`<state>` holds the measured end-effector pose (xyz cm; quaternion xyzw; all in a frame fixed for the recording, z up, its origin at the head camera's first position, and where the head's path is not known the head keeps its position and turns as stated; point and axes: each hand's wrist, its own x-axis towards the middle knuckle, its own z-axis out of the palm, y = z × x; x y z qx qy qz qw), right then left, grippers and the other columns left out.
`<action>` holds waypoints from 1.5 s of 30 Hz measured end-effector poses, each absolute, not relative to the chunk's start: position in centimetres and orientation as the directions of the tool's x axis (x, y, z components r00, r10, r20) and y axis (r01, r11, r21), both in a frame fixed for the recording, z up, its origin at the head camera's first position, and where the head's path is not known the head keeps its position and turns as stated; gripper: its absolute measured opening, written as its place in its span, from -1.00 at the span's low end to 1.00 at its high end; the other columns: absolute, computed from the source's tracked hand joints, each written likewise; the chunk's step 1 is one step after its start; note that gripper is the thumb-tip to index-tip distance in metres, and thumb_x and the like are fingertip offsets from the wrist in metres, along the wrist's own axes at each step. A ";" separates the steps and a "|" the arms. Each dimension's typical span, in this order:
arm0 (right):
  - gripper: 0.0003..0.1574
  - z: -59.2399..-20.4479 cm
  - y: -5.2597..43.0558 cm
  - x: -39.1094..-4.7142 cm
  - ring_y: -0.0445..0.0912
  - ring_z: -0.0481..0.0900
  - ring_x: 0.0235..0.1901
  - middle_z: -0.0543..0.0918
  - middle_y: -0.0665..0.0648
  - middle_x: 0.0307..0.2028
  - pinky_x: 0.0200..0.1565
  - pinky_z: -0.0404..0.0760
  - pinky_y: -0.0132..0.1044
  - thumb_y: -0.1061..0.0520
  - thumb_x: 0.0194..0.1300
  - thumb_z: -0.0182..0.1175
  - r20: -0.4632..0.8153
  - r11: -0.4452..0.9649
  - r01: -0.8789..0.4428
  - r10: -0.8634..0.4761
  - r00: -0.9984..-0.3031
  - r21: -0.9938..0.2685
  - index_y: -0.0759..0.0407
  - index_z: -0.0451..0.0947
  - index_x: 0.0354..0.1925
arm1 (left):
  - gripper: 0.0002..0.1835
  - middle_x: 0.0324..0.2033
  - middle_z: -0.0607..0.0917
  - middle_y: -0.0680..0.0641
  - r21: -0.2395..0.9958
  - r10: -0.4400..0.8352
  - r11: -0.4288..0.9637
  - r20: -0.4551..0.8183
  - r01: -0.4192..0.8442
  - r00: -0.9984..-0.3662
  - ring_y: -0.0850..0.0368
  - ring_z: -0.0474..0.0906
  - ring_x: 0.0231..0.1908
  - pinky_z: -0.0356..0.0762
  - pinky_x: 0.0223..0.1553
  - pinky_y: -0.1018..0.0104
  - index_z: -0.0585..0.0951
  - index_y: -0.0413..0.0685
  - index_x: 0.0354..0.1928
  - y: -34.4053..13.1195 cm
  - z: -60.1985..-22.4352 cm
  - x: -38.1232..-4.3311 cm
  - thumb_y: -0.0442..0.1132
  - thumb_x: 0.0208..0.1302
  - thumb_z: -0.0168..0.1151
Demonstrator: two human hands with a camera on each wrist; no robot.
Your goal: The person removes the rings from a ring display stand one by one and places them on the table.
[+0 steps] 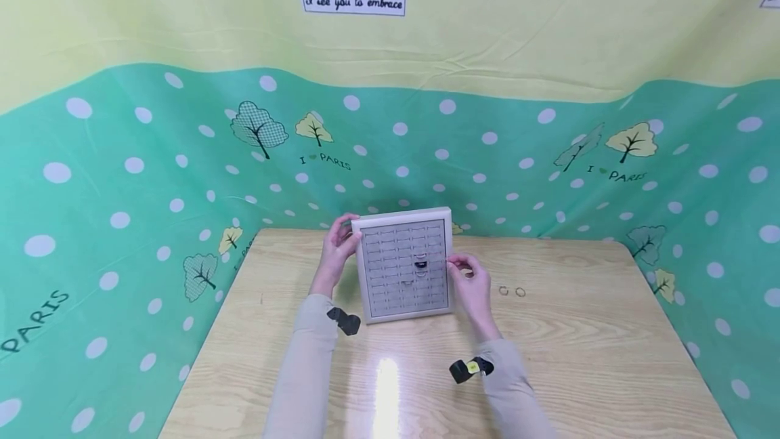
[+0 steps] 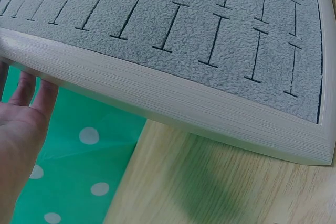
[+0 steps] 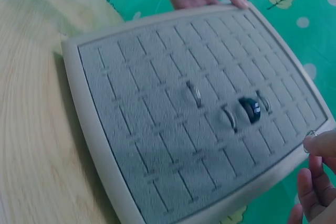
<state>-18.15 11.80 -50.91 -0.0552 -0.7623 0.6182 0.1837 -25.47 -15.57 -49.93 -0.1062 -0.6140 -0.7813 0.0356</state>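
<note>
A ring display tray (image 1: 402,320) with a pale frame and a grey, slotted pad stands tilted up on the table. My left hand (image 1: 336,249) grips its left side near the top corner, thumb at the front edge, the other fingers partly hidden behind the frame. Between thumb and fingertips my right hand (image 1: 472,283) pinches a small silver ring (image 3: 308,141) beside the tray's right edge. Seated in the slots are a black ring (image 3: 250,109) with a silver ring (image 3: 263,102) and another silver ring (image 3: 229,118) on either side, plus a separate silver ring (image 3: 194,94).
Two loose rings lie on the wooden table (image 1: 579,344) right of my right hand, one ring (image 1: 504,290) beside the other ring (image 1: 520,292). A green and yellow printed cloth (image 1: 378,127) hangs behind the table and along its sides. Black straps circle both sleeves.
</note>
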 end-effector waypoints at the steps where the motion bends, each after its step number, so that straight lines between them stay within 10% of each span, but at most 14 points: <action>1: -0.83 -51.0 12.1 -18.1 -0.11 0.47 -0.30 0.64 0.24 -0.30 -0.24 0.34 -0.33 0.38 0.18 0.27 0.206 0.233 -0.135 0.314 -0.927 -0.963 0.34 0.60 -0.20 | -0.55 -0.02 0.60 -0.16 0.952 0.074 -0.241 0.211 0.188 -0.975 0.07 0.59 -0.15 0.64 -0.16 0.21 0.35 -0.28 0.23 -15.6 -49.9 -25.5 -0.47 0.32 0.14; 45: -0.85 -57.6 24.0 -17.1 -0.04 0.43 -0.23 0.52 0.23 -0.24 -0.20 0.40 -0.43 0.41 0.27 0.14 0.173 0.503 0.018 0.331 -0.927 -0.864 0.37 0.55 -0.16 | -0.57 -0.01 0.60 -0.17 0.956 0.086 -0.212 0.223 0.201 -0.971 0.03 0.58 -0.12 0.63 -0.13 0.17 0.38 -0.20 0.21 -15.9 -50.0 -25.6 -0.44 0.31 0.15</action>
